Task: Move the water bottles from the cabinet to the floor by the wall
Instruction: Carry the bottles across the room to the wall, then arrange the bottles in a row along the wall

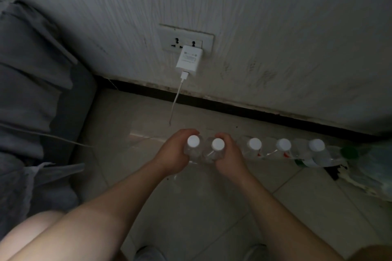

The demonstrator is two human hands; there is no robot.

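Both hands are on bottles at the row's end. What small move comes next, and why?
Probably open both hands and lift away. The left hand grips one clear plastic white-capped bottle; the right hand grips its twin. Both are upright, in line with three more bottles by the wall; their bases are hidden.

The print on the charger (187, 59) was too small to read. Below it, the left hand (171, 154) and right hand (230, 158) hid parts of two bottles (193, 141).
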